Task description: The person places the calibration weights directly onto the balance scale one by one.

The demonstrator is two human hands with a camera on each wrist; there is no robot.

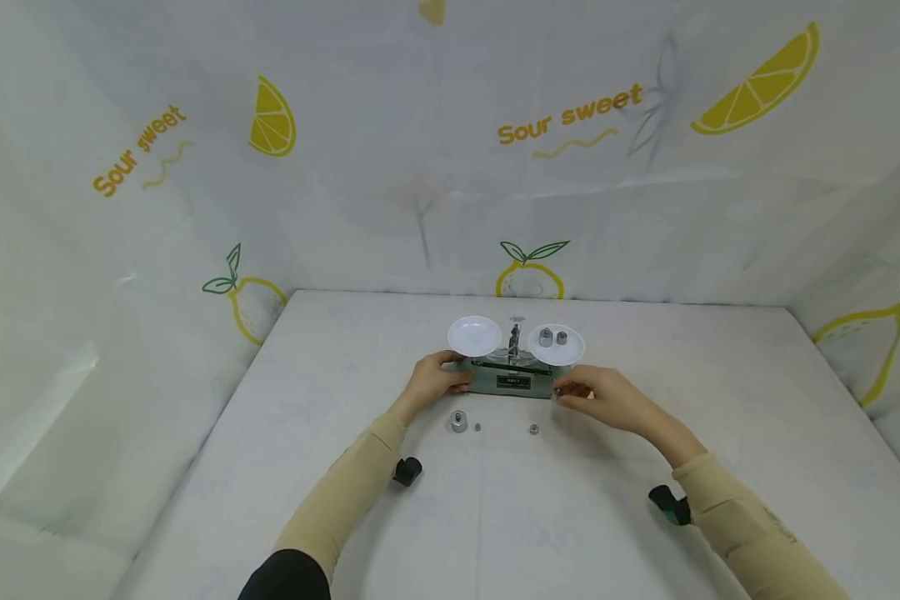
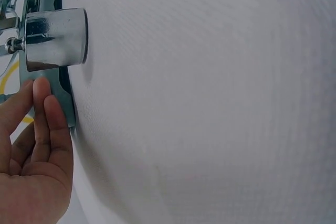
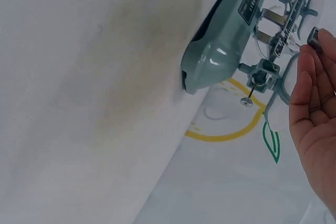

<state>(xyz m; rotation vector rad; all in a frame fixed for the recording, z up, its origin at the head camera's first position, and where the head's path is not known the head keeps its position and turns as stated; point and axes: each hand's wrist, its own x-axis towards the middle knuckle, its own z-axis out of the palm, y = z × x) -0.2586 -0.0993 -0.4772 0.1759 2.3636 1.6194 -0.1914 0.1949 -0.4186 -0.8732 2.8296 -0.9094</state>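
A grey-green balance scale (image 1: 487, 382) stands on the table with two white pans. My left hand (image 1: 430, 379) grips the left end of its base, fingers curled round the edge in the left wrist view. Near the base's right end, my right hand (image 1: 607, 396) pinches a small metal weight (image 3: 315, 39) between thumb and fingertips. Two metal weights (image 1: 546, 337) sit on the right pan (image 1: 557, 354); the left pan (image 1: 475, 337) is bare. In front of the scale, a large cylindrical weight (image 1: 458, 422) stands beside a tiny weight (image 1: 477, 427).
Another small weight (image 1: 534, 429) is on the white-covered table (image 1: 420, 533), front right of the large one. A pale sheet (image 1: 390, 167) with lemon prints hangs behind the table's back edge. Dark wrist devices (image 1: 408, 472) show under both forearms.
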